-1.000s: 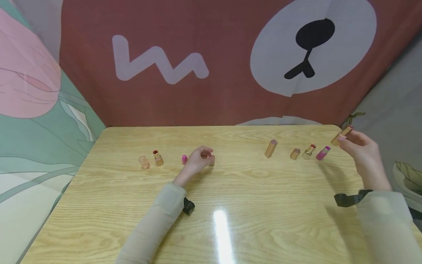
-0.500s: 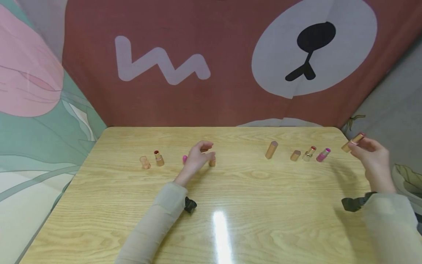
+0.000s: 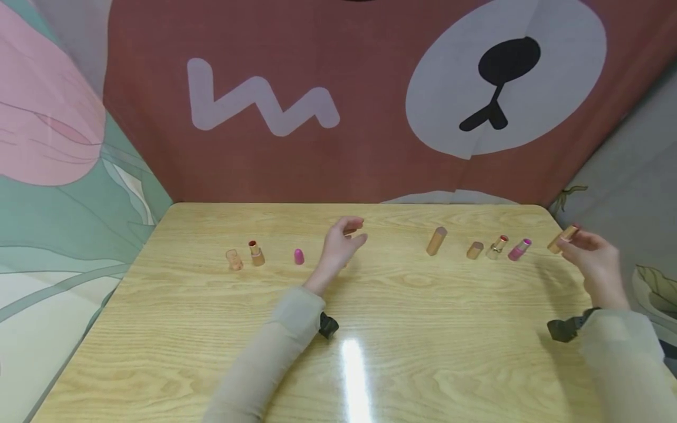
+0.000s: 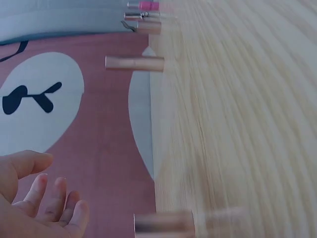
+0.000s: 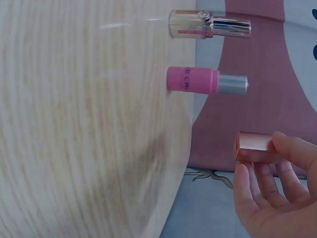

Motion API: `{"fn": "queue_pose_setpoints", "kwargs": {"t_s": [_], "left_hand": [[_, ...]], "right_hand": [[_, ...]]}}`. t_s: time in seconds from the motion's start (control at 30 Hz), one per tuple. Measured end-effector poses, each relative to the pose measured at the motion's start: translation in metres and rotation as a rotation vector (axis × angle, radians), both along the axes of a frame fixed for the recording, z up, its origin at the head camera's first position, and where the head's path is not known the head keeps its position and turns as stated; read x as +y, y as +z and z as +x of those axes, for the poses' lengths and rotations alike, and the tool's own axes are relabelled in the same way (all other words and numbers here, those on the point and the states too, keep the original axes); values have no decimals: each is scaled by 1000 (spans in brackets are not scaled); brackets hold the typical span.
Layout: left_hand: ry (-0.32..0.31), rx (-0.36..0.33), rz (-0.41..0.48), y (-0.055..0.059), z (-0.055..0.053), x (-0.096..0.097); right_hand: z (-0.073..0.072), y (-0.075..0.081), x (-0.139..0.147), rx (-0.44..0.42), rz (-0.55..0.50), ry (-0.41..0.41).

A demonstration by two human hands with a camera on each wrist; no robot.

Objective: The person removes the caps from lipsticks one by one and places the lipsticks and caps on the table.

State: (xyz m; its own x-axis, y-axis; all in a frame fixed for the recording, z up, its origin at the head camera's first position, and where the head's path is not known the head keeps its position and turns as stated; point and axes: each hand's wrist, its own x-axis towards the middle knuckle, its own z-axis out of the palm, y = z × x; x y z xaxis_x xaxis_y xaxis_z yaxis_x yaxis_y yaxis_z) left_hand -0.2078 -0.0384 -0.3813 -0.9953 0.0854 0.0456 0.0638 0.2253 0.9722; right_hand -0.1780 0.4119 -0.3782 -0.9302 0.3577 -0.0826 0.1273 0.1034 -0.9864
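In the head view my left hand (image 3: 341, 242) is raised over the table with its fingers apart, holding nothing. The left wrist view has a copper-coloured cap (image 4: 163, 225) standing near it, blurred; in the head view the hand hides this cap. Left of the hand stands a small bright-pink cap (image 3: 298, 257). My right hand (image 3: 591, 258) pinches a rose-gold lipstick (image 3: 562, 239) between thumb and fingers, tilted and off the table at its far right. Beside it stand a pink lipstick (image 5: 193, 80) and a clear-based lipstick (image 5: 190, 25), both uncapped.
On the table's left stand a clear cap (image 3: 234, 260) and a gold lipstick with red tip (image 3: 256, 254). A tall gold tube (image 3: 436, 241) and a shorter one (image 3: 475, 251) stand right of centre. A brown printed cloth (image 3: 359, 164) hangs behind the table (image 3: 412, 329).
My left hand has left the copper cap's side, fingers spreading, and moved right in front of it. My right hand has shifted right with the lipstick, then slightly down.
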Motion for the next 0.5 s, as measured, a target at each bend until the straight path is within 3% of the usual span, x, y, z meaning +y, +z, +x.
{"fn": "queue_pose_setpoints", "kwargs": {"t_s": [0.33, 0.5], "left_hand": [[-55, -32, 31, 3, -2, 36], [-93, -69, 58, -2, -4, 55]], "right_hand": [[2, -8, 5, -141, 341, 73], [3, -15, 12, -159, 371, 124]]}}
